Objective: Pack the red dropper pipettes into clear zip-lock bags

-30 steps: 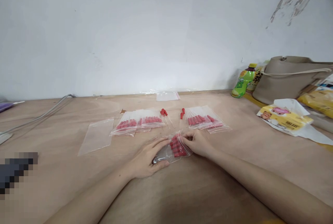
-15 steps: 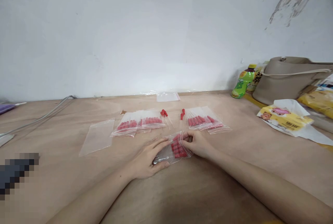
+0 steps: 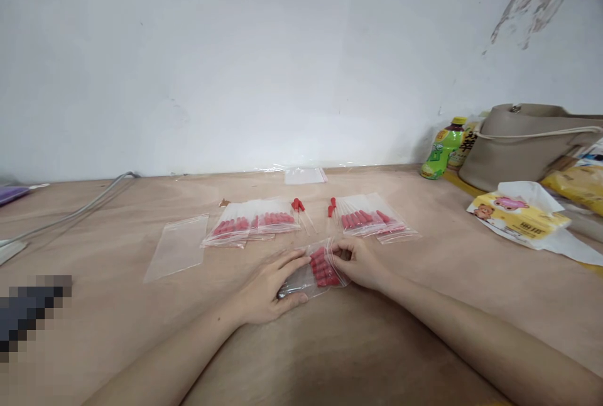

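A clear zip-lock bag (image 3: 301,279) lies on the table in front of me, holding several glass droppers with red rubber bulbs (image 3: 325,269). My left hand (image 3: 266,286) rests on its left end, thumb and fingers on either side of the bag, holding it. At the right, zip end, my right hand (image 3: 360,263) pinches the bag's edge between thumb and curled fingers. Behind it are a few loose droppers (image 3: 301,206) and, slightly right, more loose droppers (image 3: 331,208). Filled bags overlap at left (image 3: 277,220) and right (image 3: 360,220).
One empty bag (image 3: 176,247) lies to the left, another (image 3: 305,176) by the wall. A grey cable (image 3: 101,195) and a pixelated dark object (image 3: 31,312) are at left. At right stand a green bottle (image 3: 441,151), a grey-brown bag (image 3: 518,142) and a tissue pack (image 3: 522,217).
The right hand's fingers have shifted slightly along the bag's zip edge. The left hand stays in place, and the view has moved a little.
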